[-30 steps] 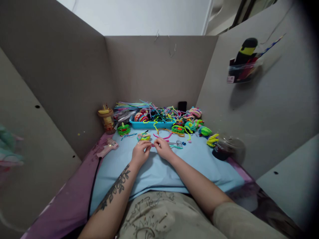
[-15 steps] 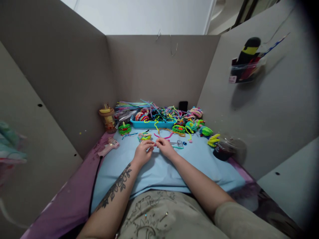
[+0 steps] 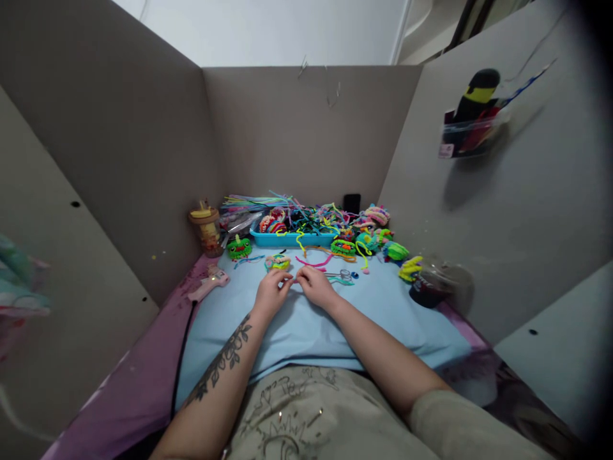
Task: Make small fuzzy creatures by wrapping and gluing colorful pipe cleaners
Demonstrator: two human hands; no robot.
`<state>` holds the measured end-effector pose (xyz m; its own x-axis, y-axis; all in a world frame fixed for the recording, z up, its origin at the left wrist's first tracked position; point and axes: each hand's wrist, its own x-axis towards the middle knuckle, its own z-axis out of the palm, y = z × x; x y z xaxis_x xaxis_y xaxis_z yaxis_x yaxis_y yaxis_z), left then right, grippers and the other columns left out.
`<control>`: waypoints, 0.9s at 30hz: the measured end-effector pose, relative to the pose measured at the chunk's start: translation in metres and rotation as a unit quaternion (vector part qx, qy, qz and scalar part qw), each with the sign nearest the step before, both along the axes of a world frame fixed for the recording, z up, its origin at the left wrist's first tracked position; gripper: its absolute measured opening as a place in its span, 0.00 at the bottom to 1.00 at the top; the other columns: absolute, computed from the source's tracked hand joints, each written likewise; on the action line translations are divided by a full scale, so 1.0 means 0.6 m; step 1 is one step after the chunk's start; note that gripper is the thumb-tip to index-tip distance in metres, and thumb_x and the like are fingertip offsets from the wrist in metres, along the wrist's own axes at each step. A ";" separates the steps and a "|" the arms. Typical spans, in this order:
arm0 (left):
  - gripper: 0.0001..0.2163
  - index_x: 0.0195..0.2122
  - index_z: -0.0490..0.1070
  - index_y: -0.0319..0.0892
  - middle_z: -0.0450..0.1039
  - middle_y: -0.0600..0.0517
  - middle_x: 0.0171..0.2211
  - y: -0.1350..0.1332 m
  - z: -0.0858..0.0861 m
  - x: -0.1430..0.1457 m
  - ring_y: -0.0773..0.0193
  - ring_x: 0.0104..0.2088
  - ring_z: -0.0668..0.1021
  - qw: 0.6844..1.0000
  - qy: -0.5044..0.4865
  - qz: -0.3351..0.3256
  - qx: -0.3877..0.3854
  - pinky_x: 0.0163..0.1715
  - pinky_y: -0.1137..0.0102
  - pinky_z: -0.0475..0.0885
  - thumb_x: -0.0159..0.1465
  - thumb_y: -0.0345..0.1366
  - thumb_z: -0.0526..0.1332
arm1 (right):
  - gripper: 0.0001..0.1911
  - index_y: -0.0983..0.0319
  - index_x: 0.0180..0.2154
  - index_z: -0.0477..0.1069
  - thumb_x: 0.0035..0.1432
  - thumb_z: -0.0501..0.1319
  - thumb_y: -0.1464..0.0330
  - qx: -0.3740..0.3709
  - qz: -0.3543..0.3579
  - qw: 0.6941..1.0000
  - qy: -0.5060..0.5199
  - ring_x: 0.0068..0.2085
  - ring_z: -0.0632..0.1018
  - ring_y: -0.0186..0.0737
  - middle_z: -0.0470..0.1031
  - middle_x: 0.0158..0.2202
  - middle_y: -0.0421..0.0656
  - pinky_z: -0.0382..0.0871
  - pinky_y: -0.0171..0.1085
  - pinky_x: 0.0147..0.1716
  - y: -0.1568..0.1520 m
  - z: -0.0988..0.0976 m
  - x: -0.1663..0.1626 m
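Observation:
My left hand (image 3: 271,291) and my right hand (image 3: 316,285) meet over the blue cloth, fingertips pinched close together. Between them shows a short pink piece of pipe cleaner (image 3: 294,281), mostly hidden by the fingers. Just beyond the left hand lies a pastel and yellow fuzzy figure (image 3: 278,262). Past the right hand are scissors (image 3: 345,275), partly covered by that hand, with a teal pipe cleaner (image 3: 345,282) beside them. A bright pink pipe cleaner (image 3: 316,263) curves on the cloth ahead of both hands.
A blue tray (image 3: 292,239) at the back holds tangled pipe cleaners. Green fuzzy figures (image 3: 239,248) stand around it. A pink glue gun (image 3: 209,285) lies left; a dark lidded cup (image 3: 428,287) stands right. Grey panels (image 3: 306,128) enclose the table.
Both hands have shifted slightly left and the fingers have changed their pinch on the small pink piece. The things on the table stay in place.

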<state>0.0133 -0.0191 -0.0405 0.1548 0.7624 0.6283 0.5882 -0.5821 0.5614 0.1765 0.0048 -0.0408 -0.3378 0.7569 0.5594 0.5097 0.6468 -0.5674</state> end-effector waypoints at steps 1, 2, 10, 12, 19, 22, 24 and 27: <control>0.04 0.33 0.72 0.42 0.73 0.49 0.33 0.001 -0.001 0.000 0.64 0.34 0.74 1.000 0.009 0.000 0.001 0.34 0.70 0.70 0.60 0.33 0.59 | 0.06 0.61 0.28 0.66 0.56 0.54 0.74 0.009 0.002 1.000 -0.010 0.32 0.69 0.37 0.68 0.27 0.40 0.59 0.34 0.33 -0.001 -0.001 0.000; 0.03 0.32 0.72 0.42 0.72 0.49 0.32 0.002 -0.002 0.000 0.64 0.34 0.74 1.000 0.017 -0.001 0.002 0.34 0.70 0.70 0.60 0.33 0.59 | 0.06 0.61 0.28 0.66 0.56 0.54 0.74 0.015 0.003 1.000 -0.016 0.32 0.69 0.37 0.69 0.28 0.40 0.59 0.34 0.33 -0.002 -0.001 0.000; 0.04 0.31 0.69 0.41 0.70 0.51 0.30 0.007 -0.007 0.001 0.65 0.32 0.71 0.998 0.063 0.011 -0.003 0.33 0.71 0.66 0.61 0.32 0.56 | 0.05 0.62 0.28 0.69 0.55 0.56 0.72 -0.018 0.009 0.999 0.039 0.32 0.70 0.37 0.71 0.27 0.40 0.62 0.34 0.33 0.002 0.004 -0.001; 0.04 0.31 0.68 0.41 0.69 0.51 0.30 0.008 -0.006 0.000 0.65 0.32 0.71 0.999 0.049 0.017 -0.001 0.33 0.71 0.66 0.61 0.32 0.56 | 0.04 0.61 0.30 0.70 0.54 0.57 0.71 -0.027 0.007 0.998 0.050 0.33 0.71 0.37 0.72 0.29 0.41 0.63 0.35 0.34 0.004 0.005 0.002; 0.05 0.28 0.68 0.41 0.69 0.53 0.27 0.008 0.001 0.000 0.67 0.30 0.71 0.999 -0.023 0.016 -0.019 0.31 0.73 0.66 0.60 0.31 0.55 | 0.05 0.61 0.29 0.73 0.53 0.59 0.70 -0.031 0.009 0.996 0.082 0.33 0.72 0.38 0.72 0.29 0.42 0.64 0.36 0.35 0.007 0.010 0.006; 0.05 0.28 0.68 0.40 0.70 0.52 0.28 0.007 0.005 0.001 0.67 0.30 0.71 0.998 -0.045 0.006 -0.045 0.29 0.74 0.66 0.60 0.32 0.56 | 0.05 0.62 0.28 0.74 0.52 0.60 0.67 -0.069 -0.008 0.992 0.108 0.30 0.71 0.37 0.72 0.27 0.41 0.63 0.35 0.32 0.010 0.009 0.003; 0.05 0.28 0.68 0.40 0.70 0.52 0.28 0.007 0.007 0.002 0.67 0.30 0.72 0.996 -0.057 -0.001 -0.064 0.29 0.74 0.66 0.60 0.32 0.56 | 0.07 0.62 0.29 0.74 0.51 0.61 0.65 -0.109 -0.005 0.985 0.134 0.29 0.71 0.37 0.73 0.27 0.41 0.63 0.35 0.31 0.012 0.007 0.001; 0.06 0.28 0.69 0.40 0.71 0.52 0.28 0.009 0.008 0.002 0.67 0.30 0.72 0.993 -0.079 -0.011 -0.092 0.28 0.74 0.66 0.60 0.34 0.56 | 0.10 0.63 0.30 0.74 0.50 0.61 0.63 -0.179 0.031 0.967 0.180 0.27 0.70 0.35 0.72 0.25 0.40 0.62 0.34 0.28 0.014 0.007 -0.001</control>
<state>0.0145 -0.0137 -0.0355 0.0840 0.8636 0.4971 0.4727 -0.4737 0.7431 0.1759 0.0133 -0.0368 -0.2202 0.9081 0.3561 0.2034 0.3998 -0.8938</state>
